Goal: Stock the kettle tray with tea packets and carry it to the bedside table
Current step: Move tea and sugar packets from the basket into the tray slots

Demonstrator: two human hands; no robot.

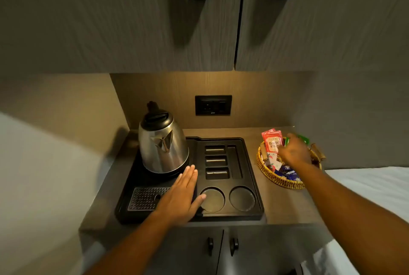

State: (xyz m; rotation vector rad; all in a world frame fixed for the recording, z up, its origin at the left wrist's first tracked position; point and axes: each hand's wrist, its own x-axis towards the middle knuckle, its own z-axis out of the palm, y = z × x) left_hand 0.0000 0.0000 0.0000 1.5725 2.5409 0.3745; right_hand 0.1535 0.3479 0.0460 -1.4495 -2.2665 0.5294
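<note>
Left hand lies flat, palm down, fingers extended and together, on the black moulded kettle tray, between the perforated metal drip grille and the nearer round cup recess; its grip is released, holding nothing. Left forearm runs in from the lower edge. Right hand reaches across the table into a round woven basket with small wooden handles; fingers curl down among the tea packets, but whether the grip is clenched on one cannot be told, as the back of the hand hides the fingertips. Red, green, white and blue paper packets stand or lie in the basket, just right of the tray; the tray's three small rectangular slots, long slot and two circular recesses hold none. A polished steel kettle with black lid stands on the tray's rear left. Table surface is matt wood-grain laminate; a black wall socket sits behind.
</note>
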